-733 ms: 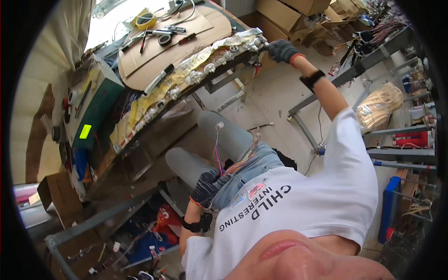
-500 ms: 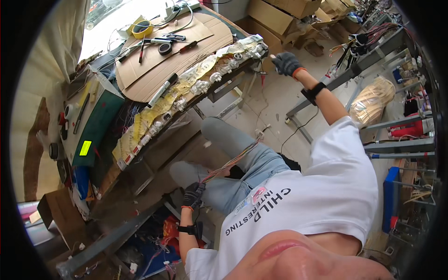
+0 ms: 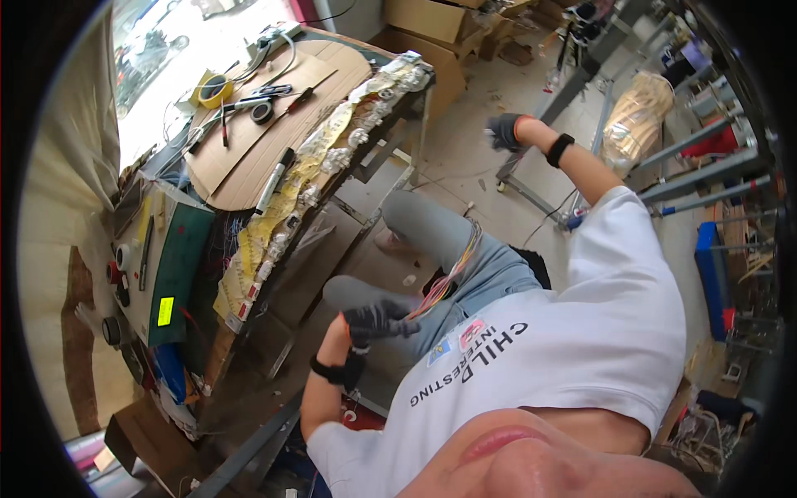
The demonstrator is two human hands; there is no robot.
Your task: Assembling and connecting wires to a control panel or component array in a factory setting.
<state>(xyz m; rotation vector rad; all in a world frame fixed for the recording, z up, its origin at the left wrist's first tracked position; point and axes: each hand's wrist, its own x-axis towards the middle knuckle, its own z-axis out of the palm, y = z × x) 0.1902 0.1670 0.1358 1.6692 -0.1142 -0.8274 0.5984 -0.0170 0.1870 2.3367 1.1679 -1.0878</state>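
Observation:
My left hand (image 3: 375,324), in a dark glove, is over my lap. Its fingers are partly blurred and close around the lower end of a wire bundle (image 3: 442,286). These thin red, yellow and pink wires run across my jeans and bend over my thigh. Out to the right, well away from the wires, I hold my right hand (image 3: 504,133), gloved in dark grey with an orange cuff. Its fingers are curled; whatever is in them, if anything, is too small to make out.
The workbench (image 3: 311,187) at left has a yellow-taped edge. On it lie cardboard (image 3: 290,79), a marker (image 3: 274,181), a yellow tape roll (image 3: 216,91) and a black tape roll (image 3: 261,112). Metal racks (image 3: 706,183) with a wrapped bundle (image 3: 638,120) stand at right. Cardboard boxes (image 3: 427,21) are behind.
My left hand has shifted right and up, its fingers now stretched more toward the wires. My right hand sits slightly lower in the picture. The wires' far end now bends over my thigh.

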